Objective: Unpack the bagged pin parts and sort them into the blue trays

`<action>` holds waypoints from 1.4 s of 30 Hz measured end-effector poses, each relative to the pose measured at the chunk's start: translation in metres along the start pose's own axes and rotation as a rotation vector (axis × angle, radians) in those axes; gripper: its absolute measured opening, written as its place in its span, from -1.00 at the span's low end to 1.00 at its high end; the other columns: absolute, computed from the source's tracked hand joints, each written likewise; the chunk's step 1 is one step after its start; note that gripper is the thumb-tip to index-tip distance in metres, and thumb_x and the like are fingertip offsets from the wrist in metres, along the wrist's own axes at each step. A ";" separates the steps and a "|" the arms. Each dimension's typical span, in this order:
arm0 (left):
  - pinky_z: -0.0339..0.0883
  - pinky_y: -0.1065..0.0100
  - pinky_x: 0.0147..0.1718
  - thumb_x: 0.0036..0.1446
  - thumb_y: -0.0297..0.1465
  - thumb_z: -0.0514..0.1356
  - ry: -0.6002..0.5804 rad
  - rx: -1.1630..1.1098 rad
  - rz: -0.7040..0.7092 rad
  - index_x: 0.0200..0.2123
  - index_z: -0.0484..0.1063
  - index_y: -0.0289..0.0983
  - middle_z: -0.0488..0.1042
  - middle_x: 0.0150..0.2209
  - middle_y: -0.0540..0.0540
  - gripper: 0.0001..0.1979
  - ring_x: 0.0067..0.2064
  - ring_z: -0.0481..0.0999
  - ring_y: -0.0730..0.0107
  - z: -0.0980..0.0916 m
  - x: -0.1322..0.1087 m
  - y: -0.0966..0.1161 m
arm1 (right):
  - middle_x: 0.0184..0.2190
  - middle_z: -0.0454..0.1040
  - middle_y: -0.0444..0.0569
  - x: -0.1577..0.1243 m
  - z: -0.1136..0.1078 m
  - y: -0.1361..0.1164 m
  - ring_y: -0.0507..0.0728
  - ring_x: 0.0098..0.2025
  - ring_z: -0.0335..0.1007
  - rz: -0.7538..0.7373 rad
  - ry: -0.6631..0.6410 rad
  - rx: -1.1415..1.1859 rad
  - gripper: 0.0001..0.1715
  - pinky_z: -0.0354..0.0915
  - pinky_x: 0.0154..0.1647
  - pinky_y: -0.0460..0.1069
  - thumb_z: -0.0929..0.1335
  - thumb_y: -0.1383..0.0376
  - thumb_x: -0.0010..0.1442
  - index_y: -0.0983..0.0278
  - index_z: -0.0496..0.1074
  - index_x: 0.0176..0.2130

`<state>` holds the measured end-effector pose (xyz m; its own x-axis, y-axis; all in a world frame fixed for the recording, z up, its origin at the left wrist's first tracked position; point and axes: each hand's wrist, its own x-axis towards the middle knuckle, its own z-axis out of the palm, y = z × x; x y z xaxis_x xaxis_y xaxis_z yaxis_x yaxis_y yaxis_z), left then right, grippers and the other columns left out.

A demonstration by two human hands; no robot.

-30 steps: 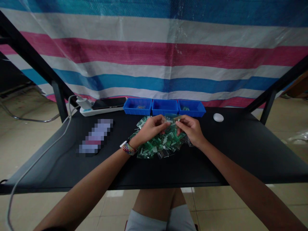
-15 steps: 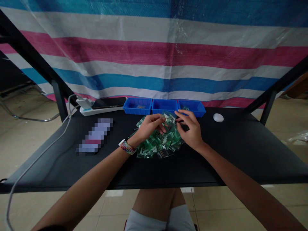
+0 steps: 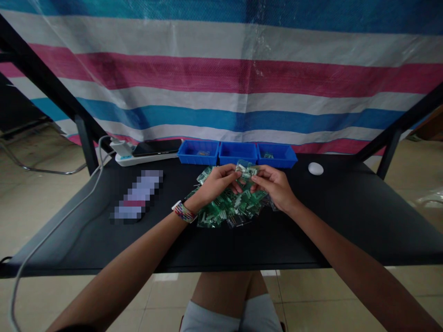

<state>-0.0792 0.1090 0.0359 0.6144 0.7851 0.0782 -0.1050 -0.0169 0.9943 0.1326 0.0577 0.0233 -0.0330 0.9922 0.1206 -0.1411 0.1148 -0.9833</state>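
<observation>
A small clear greenish plastic bag (image 3: 246, 168) with pale little parts inside is stretched between my two hands, just above the pile. My left hand (image 3: 219, 182) pinches its left side between thumb and fingers. On the right side, my right hand (image 3: 275, 184) is closed on the bag in the same way. Beneath both hands lies a heap of similar green-tinted bags (image 3: 224, 212), holding white and metallic pieces too small to name. Part of the heap is hidden by my hands.
Behind the heap stand a left blue bin (image 3: 198, 159) with a few small items, a middle blue bin (image 3: 238, 150) and a right blue bin (image 3: 277, 161) with some bags. A white mouse-like object (image 3: 315, 168), a power strip (image 3: 148, 160) and a dark phone (image 3: 157, 147) lie around.
My right hand's fingers, spread beside the bag before, have closed on its right side. The bag has moved slightly to the right, and my left hand still grips it.
</observation>
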 end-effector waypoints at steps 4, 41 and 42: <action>0.55 0.38 -0.45 0.19 -0.14 0.42 0.041 -0.031 0.003 -0.06 0.40 -0.28 0.64 -0.37 -0.04 -0.57 -0.44 0.68 0.32 -0.001 0.001 -0.001 | -0.34 0.64 -0.09 -0.001 -0.001 -0.005 0.08 -0.48 0.56 -0.008 0.023 -0.004 -0.51 0.52 -0.37 0.02 0.64 0.07 0.06 0.23 0.61 -0.08; 0.42 0.45 -0.48 0.22 -0.37 0.26 0.175 0.059 0.114 -0.20 0.46 -0.30 0.52 -0.49 0.03 -0.87 -0.53 0.53 0.47 -0.004 -0.001 0.007 | -0.53 0.49 -0.15 0.009 -0.033 0.005 0.02 -0.51 0.32 -0.043 -0.184 -0.639 -0.61 0.19 -0.49 -0.08 0.59 0.02 0.07 0.27 0.57 -0.33; 0.42 0.45 -0.47 0.22 -0.37 0.26 0.175 0.066 0.118 -0.20 0.46 -0.30 0.52 -0.50 0.02 -0.88 -0.53 0.53 0.47 -0.004 -0.001 0.007 | -0.52 0.49 -0.15 0.011 -0.034 0.003 0.02 -0.51 0.34 -0.026 -0.159 -0.572 -0.59 0.21 -0.50 -0.08 0.59 0.01 0.06 0.27 0.55 -0.34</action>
<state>-0.0836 0.1112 0.0421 0.4554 0.8706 0.1862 -0.1133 -0.1508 0.9821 0.1657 0.0706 0.0168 -0.1909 0.9741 0.1210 0.4104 0.1912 -0.8916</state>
